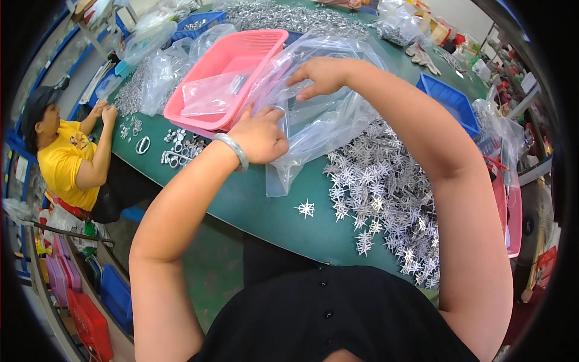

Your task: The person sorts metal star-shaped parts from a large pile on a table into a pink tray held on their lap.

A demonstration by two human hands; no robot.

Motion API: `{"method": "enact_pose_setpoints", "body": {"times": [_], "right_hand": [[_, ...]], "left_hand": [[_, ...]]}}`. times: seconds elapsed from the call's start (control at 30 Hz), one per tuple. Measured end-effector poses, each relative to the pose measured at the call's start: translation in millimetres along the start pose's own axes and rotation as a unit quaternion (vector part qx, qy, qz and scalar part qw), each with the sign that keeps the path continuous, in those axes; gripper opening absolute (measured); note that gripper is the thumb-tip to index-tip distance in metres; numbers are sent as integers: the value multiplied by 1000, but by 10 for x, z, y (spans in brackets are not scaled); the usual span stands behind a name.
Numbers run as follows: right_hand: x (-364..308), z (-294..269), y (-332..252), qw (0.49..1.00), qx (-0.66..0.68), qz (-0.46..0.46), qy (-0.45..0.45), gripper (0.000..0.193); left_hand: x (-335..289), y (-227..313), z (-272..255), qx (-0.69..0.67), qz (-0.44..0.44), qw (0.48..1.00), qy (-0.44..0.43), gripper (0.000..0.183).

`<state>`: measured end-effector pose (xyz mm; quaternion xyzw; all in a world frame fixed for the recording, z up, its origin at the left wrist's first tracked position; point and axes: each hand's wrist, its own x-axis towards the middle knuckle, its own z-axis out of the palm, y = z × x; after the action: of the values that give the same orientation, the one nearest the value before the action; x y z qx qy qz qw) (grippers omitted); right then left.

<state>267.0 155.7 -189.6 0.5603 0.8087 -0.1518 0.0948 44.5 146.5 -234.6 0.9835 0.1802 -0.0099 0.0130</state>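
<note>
A large clear plastic bag [325,123] lies crumpled on the table in front of me. My left hand [259,137], with a bangle on the wrist, rests at the bag's left side by the pink basket's near edge, its fingers parted. Above the far part of the bag is my right hand [325,75], thumb and fingers apart and curved. The pink basket [226,51] stands tilted beyond my left hand, holding a flat clear bag [211,95]. A heap of silvery snowflake-shaped pieces [386,187] spreads beneath my right arm. One single snowflake piece [305,209] lies apart on the green tabletop.
Blue trays [449,102] stand at the right and far left. Small metal parts [181,148] and a ring [143,145] lie left of the basket. More metal pieces [295,19] cover the far table. A person in a yellow top [69,157] works at the left.
</note>
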Motion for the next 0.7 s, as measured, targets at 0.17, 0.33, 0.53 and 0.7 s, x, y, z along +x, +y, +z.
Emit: {"method": "enact_pose_setpoints", "body": {"times": [0.17, 0.33, 0.53, 0.7], "right_hand": [[199, 455, 163, 986, -88, 137, -23, 53], [244, 574, 150, 989, -52, 138, -11, 52], [-106, 224, -88, 993, -52, 40, 101, 37], [-769, 154, -399, 990, -51, 59, 121, 36]], "left_hand": [[110, 129, 174, -87, 22, 994, -69, 30], [-23, 109, 360, -70, 70, 978, 182, 18], [-151, 252, 40, -59, 120, 909, 396, 22], [-140, -3, -298, -43, 13, 872, 487, 30]]}}
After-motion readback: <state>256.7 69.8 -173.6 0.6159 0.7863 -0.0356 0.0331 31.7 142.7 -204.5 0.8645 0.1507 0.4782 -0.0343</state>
